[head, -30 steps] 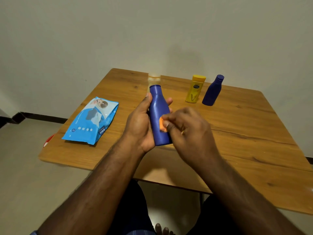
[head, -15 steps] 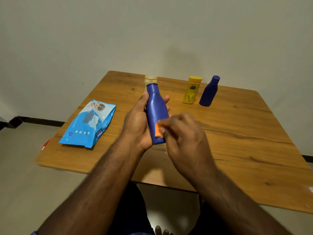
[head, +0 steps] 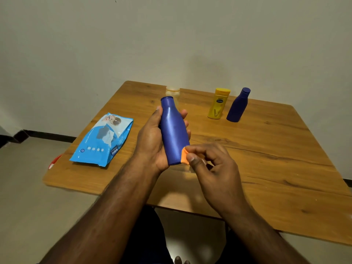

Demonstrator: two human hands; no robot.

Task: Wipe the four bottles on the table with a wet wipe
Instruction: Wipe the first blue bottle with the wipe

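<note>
Left hand (head: 152, 141) grips bottle (head: 172, 130); right hand (head: 211, 164) pinches orange wipe (head: 184, 156) at its base (rotate bottle, keep pressure even).

Wooden table (head: 276, 168), square-cornered, grain and dark knots showing, set close to a plain pale wall (head: 171, 44). Dark skirting strip (head: 49, 137) along the wall's foot at left. Pale floor (head: 24, 197) beneath and to the left. Small red item (head: 54, 162) peeking out past the table's left edge, too little visible to identify. Dark trousers (head: 144, 241) and bare toes (head: 179, 260) below the near edge.
</note>
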